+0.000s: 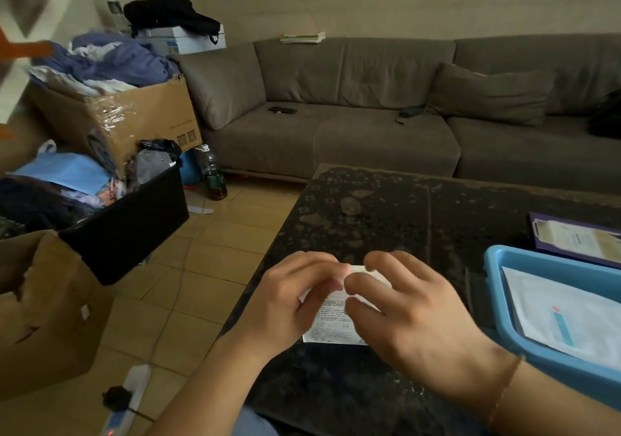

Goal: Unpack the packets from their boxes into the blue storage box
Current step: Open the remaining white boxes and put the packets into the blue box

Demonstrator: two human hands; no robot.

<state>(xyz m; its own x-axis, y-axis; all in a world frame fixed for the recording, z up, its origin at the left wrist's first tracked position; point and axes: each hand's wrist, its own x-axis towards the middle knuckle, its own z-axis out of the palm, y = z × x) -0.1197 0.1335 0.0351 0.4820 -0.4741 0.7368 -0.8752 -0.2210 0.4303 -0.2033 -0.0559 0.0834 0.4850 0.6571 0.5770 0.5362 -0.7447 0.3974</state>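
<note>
Head view: left hand (295, 301) and right hand (413, 314) pinch a small white printed box (332, 321), fingers narrow, above the dark speckled tabletop (386, 213) near its front edge. Blue plastic storage box (497, 301) at the right edge holds white packets (568, 318). Beyond, grey fabric sofa (353, 133).

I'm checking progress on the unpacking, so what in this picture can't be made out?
- Small white box, head view: its top end is covered by the left hand and right hand; whether it is open is unclear.
- Its print: too small.
- Blue storage box: cut off by the right edge.
</note>
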